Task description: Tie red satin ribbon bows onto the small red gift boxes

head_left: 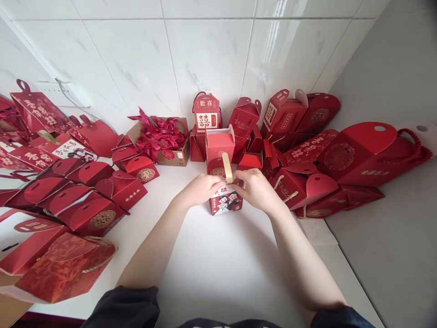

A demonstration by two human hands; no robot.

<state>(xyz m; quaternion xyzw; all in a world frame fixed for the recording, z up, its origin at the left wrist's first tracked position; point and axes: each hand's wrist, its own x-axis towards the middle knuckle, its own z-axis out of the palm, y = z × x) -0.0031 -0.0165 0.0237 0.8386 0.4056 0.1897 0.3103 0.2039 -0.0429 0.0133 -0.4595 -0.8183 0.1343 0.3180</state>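
A small red gift box (226,203) printed with a cartoon couple stands upright on the white table in front of me. A pale gold ribbon loop (227,169) rises from its top. My left hand (204,187) pinches the box's top edge from the left, fingers closed. From the right, my right hand (251,186) has its thumb and fingers closed on the top by the base of the loop. The fingertips partly cover the box's upper edge. Right behind stands an open-topped red box (220,145).
A cardboard box (180,155) of crimson ribbons (160,139) sits at back left. Red gift boxes crowd the left (85,214) and the right (362,159). A tiled wall (208,50) closes off the back, a grey panel (392,82) the right side.
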